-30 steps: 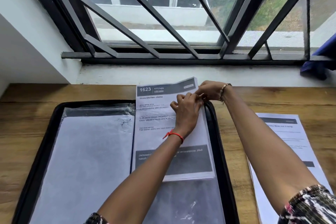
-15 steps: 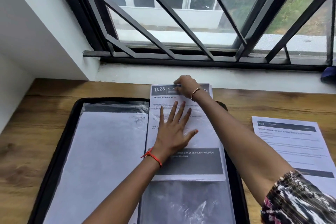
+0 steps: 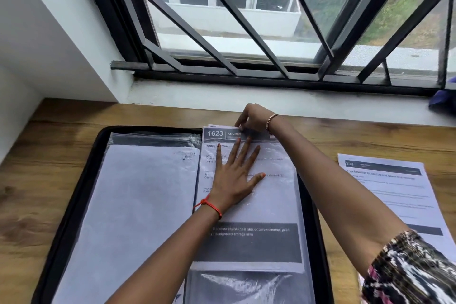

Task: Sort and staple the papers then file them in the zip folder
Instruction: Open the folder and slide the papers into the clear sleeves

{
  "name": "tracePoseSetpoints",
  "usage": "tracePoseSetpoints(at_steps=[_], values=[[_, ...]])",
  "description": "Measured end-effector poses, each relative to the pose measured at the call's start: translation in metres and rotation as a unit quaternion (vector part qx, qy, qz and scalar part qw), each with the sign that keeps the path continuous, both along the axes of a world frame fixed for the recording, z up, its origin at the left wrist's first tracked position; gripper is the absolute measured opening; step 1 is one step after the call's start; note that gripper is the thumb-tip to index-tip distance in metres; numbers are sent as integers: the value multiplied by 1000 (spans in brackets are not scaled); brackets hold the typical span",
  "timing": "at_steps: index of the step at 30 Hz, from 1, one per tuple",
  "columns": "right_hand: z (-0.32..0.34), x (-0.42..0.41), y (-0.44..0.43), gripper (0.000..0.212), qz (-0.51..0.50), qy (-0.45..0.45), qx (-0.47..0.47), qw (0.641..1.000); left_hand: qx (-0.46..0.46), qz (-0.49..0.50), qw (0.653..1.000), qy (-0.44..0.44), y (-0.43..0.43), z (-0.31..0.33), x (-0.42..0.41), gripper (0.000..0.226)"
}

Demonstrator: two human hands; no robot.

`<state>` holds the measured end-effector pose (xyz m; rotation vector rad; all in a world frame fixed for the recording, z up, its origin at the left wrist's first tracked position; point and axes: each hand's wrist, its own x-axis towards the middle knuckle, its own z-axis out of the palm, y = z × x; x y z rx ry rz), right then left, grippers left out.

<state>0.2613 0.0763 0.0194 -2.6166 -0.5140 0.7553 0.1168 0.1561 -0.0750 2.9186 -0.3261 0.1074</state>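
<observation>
Wooden tabletop [image 3: 49,155], window side. Open black zip folder [image 3: 79,205] flat at left-centre, reaching front edge. Printed sheets [image 3: 394,200] near right edge, apart from folder.

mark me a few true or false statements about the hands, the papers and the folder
1. The left hand lies flat, fingers spread, on the white printed sheet headed 1623. True.
2. The right hand touches nothing. False: it pinches that sheet's top edge.
3. The black zip folder is zipped shut. False: it lies open.
4. A second white printed sheet lies on the brown wooden table, right of the folder. True.
</observation>
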Motion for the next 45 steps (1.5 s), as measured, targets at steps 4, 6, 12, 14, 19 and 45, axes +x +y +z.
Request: tracePoseSetpoints(at_steps=[4,6,12,14,19,45], values=[[-8,-9,0,28,-18,-29,23,999,-10,19,1000,-14,-3,2,-5,70],[-9,-11,0,25,-20,-36,42,998,-9,31,999,-15,-4,3,-11,70],[-5,-14,1,24,0,-23,37,999,8,45,999,-2,-5,-1,-15,71],[-5,-15,2,25,21,-6,15,1000,10,46,999,-1,-6,0,-15,71],[2,-13,6,24,82,5,-12,997,4,50,999,-6,-5,3,-17,70],[-9,-7,7,23,40,123,-25,991,-78,134,979,-132,29,19,26,9]])
